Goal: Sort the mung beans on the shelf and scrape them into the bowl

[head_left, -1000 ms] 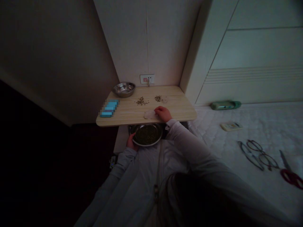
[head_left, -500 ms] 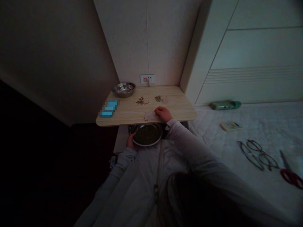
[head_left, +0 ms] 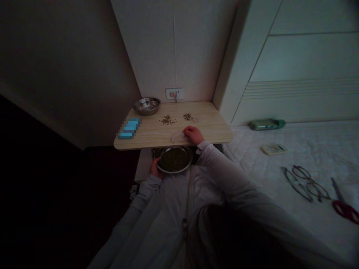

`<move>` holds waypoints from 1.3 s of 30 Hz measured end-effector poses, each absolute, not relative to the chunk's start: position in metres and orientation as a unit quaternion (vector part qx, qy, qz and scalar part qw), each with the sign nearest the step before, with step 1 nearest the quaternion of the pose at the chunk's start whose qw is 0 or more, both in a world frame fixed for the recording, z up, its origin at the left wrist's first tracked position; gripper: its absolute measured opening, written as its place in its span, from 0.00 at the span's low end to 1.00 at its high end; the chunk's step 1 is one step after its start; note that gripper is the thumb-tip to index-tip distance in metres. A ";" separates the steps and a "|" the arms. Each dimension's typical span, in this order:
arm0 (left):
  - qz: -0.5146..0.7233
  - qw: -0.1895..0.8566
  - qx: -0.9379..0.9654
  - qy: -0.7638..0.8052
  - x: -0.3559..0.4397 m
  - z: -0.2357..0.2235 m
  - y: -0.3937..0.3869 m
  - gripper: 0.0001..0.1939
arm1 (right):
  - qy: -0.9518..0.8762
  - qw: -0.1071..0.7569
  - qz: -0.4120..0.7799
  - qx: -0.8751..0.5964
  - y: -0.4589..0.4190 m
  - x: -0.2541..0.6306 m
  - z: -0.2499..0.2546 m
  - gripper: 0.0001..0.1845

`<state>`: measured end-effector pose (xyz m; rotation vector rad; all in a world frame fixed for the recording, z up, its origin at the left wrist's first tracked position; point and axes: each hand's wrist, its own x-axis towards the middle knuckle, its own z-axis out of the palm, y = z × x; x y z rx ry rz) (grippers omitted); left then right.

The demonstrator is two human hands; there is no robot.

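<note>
My left hand (head_left: 156, 169) is closed on the left rim of a steel bowl (head_left: 183, 170). Small dark green grains (head_left: 174, 158), like beans, fill much of that bowl, which sits at my lap below the table edge. On the wooden table (head_left: 144, 139), the fingers of my right hand (head_left: 193, 134) are pinched at the edge of a faint, clear round piece (head_left: 178, 137). A few grains lie at its left side. Farther back are two small heaps of grains, a left heap (head_left: 167, 119) and a right heap (head_left: 187, 117). Beside the right one is a small clear item (head_left: 195, 119).
Another steel bowl (head_left: 147, 106) stands at the table's back left, with a pixelated blue phone-like object (head_left: 129, 128) in front. On the bed (head_left: 252, 164) at right lie a green bottle (head_left: 267, 124), a remote (head_left: 274, 149), eyeglasses (head_left: 311, 183) and red-handled scissors (head_left: 343, 207).
</note>
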<state>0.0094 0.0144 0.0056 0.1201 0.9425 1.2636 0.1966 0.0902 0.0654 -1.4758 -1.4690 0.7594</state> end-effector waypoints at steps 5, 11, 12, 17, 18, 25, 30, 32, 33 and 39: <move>0.568 0.710 0.050 0.413 0.008 0.003 0.015 0.09 | -0.605 0.429 0.289 -0.605 0.088 0.196 0.068 0.08; 0.567 0.711 0.060 0.412 0.009 0.005 0.014 0.10 | -0.613 0.424 0.294 -0.599 0.086 0.198 0.069 0.08; 0.566 0.712 0.060 0.412 0.009 0.005 0.014 0.10 | -0.612 0.427 0.293 -0.598 0.086 0.198 0.069 0.08; 0.565 0.712 0.058 0.413 0.008 0.004 0.014 0.09 | -0.607 0.434 0.288 -0.601 0.087 0.197 0.069 0.07; 0.565 0.712 0.060 0.412 0.008 0.004 0.014 0.09 | -0.607 0.432 0.290 -0.601 0.087 0.196 0.069 0.07; 0.561 0.717 0.070 0.409 0.008 0.003 0.014 0.10 | -0.615 0.424 0.316 -0.585 0.087 0.198 0.067 0.08; 0.572 0.705 0.068 0.414 0.008 0.003 0.014 0.09 | -0.618 0.425 0.318 -0.580 0.089 0.198 0.065 0.08; 0.569 0.705 0.066 0.418 0.009 0.005 0.013 0.10 | -0.608 0.439 0.315 -0.582 0.090 0.198 0.064 0.08; 0.566 0.706 0.065 0.421 0.009 0.006 0.014 0.10 | -0.601 0.449 0.313 -0.583 0.090 0.198 0.064 0.07; 0.563 0.708 0.060 0.421 0.009 0.005 0.015 0.12 | -0.584 0.472 0.297 -0.590 0.092 0.196 0.063 0.06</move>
